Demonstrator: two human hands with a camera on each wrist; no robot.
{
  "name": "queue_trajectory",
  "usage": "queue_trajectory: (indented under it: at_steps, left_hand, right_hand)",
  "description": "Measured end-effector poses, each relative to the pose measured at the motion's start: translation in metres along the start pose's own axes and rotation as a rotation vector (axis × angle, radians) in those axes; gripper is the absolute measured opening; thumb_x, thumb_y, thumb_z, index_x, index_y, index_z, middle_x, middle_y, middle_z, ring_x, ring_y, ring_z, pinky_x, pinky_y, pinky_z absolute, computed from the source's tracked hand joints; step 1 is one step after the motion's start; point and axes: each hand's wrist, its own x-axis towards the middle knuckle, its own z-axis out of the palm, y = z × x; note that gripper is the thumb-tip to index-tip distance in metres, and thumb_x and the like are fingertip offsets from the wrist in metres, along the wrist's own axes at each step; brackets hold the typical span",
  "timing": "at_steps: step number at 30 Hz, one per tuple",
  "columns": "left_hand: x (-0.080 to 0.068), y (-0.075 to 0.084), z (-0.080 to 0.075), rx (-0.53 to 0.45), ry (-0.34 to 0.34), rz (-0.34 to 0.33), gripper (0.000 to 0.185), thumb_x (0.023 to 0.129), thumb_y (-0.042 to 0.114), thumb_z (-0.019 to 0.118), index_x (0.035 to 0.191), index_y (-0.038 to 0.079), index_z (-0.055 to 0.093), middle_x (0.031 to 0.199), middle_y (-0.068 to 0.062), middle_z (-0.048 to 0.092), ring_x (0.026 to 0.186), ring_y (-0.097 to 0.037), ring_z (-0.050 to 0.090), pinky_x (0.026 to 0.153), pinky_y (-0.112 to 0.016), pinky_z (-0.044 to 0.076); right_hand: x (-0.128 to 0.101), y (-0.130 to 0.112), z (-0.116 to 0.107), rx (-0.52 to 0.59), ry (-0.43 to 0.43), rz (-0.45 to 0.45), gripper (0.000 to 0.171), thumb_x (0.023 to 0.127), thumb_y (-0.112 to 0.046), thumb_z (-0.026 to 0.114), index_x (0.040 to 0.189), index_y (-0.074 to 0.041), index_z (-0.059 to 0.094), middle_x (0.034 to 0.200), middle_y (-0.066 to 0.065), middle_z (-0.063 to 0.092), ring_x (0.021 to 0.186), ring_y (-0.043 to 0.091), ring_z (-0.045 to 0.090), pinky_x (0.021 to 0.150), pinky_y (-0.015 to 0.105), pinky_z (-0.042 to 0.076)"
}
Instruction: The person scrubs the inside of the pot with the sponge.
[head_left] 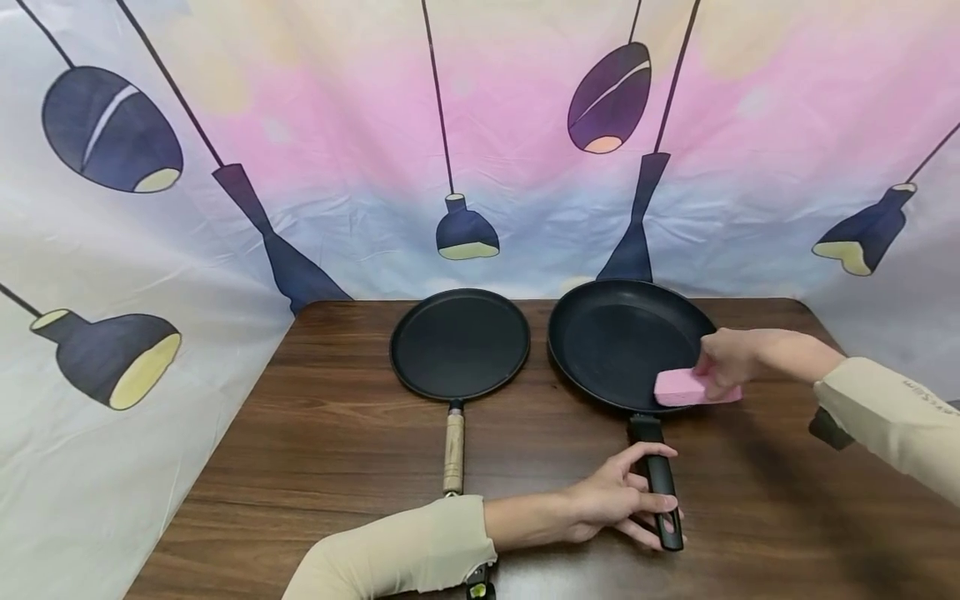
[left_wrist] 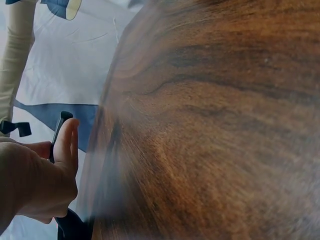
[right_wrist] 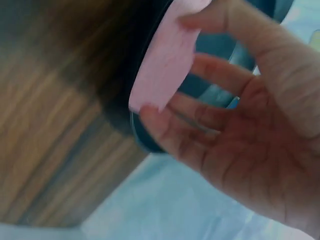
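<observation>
A deep black frying pan (head_left: 626, 342) is at the right of the table, its black handle (head_left: 660, 479) pointing toward me. My left hand (head_left: 611, 500) grips that handle, thumb and fingers on either side of it; in the left wrist view the left hand (left_wrist: 42, 175) holds the handle at the picture's left. With my right hand (head_left: 731, 358) I pinch a pink sponge (head_left: 678, 388) at the pan's near right rim. Seen from the right wrist, the sponge (right_wrist: 162, 60) lies between thumb and fingers of the right hand (right_wrist: 250, 115), against the pan's edge.
Left of the frying pan lies a flat black griddle pan (head_left: 460, 343) with a wooden handle (head_left: 453, 450). Both stand on a brown wooden table (head_left: 322, 433). Behind hangs a cloth (head_left: 360, 125) printed with lamps. My left forearm crosses below the wooden handle.
</observation>
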Motion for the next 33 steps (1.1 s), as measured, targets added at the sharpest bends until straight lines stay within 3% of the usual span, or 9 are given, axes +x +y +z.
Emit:
queue_trajectory:
  at_steps: [3,8,12,17,24,30,33]
  left_hand:
    - [0.001,0.001,0.001,-0.001,-0.004,0.008,0.051,0.098,-0.002,0.064,0.134,0.034,0.056,0.1,-0.016,0.075,0.097,-0.038,0.074,0.081,-0.056,0.062]
    - [0.001,0.002,0.0,0.012,-0.004,0.008,0.05,0.098,-0.001,0.064,0.131,0.036,0.056,0.102,-0.017,0.075,0.097,-0.038,0.074,0.081,-0.055,0.063]
    - [0.003,0.001,0.002,0.013,-0.004,-0.006,0.049,0.098,-0.001,0.065,0.127,0.038,0.057,0.104,-0.018,0.076,0.1,-0.041,0.074,0.082,-0.057,0.062]
    - [0.001,0.0,0.0,0.0,-0.002,-0.007,0.048,0.098,-0.001,0.064,0.125,0.039,0.057,0.107,-0.02,0.076,0.102,-0.043,0.073,0.084,-0.058,0.061]
    - [0.0,-0.001,-0.001,-0.014,-0.006,-0.009,0.049,0.098,-0.001,0.064,0.128,0.037,0.057,0.108,-0.022,0.075,0.101,-0.042,0.073,0.085,-0.06,0.06]
    - [0.002,0.0,-0.001,-0.011,-0.012,-0.032,0.049,0.099,0.0,0.064,0.128,0.038,0.057,0.106,-0.017,0.076,0.103,-0.041,0.073,0.087,-0.059,0.059]
    - [0.003,0.0,-0.001,-0.006,-0.016,-0.038,0.049,0.099,0.0,0.063,0.129,0.038,0.056,0.107,-0.016,0.075,0.104,-0.041,0.073,0.087,-0.059,0.059]
  right_hand:
    - [0.002,-0.006,0.002,0.108,-0.05,-0.069,0.049,0.089,-0.025,0.079,0.126,0.006,0.069,0.116,0.02,0.071,0.092,0.019,0.06,0.077,0.033,0.056]
    - [0.01,-0.015,0.009,0.216,-0.028,-0.141,0.047,0.091,-0.025,0.075,0.127,0.005,0.069,0.113,0.014,0.075,0.081,0.01,0.05,0.067,0.023,0.044]
    - [0.014,-0.016,0.018,0.273,0.014,-0.196,0.045,0.092,-0.021,0.073,0.127,0.006,0.068,0.114,0.013,0.076,0.079,0.004,0.051,0.065,0.019,0.043]
    - [0.024,-0.021,0.026,0.325,0.072,-0.276,0.042,0.094,-0.021,0.07,0.127,0.005,0.068,0.116,0.013,0.076,0.086,-0.003,0.06,0.07,0.017,0.051]
    - [0.048,-0.04,0.033,0.367,0.166,-0.29,0.045,0.093,-0.022,0.07,0.127,0.007,0.067,0.105,0.005,0.078,0.096,0.013,0.073,0.082,0.027,0.062]
    - [0.073,-0.06,0.033,0.348,0.306,-0.249,0.052,0.094,-0.026,0.073,0.131,0.007,0.062,0.086,0.003,0.073,0.069,0.005,0.06,0.06,0.019,0.049]
    - [0.086,-0.063,0.03,0.319,0.386,-0.226,0.058,0.092,-0.025,0.075,0.138,0.005,0.057,0.085,0.01,0.069,0.063,0.01,0.055,0.056,0.022,0.045]
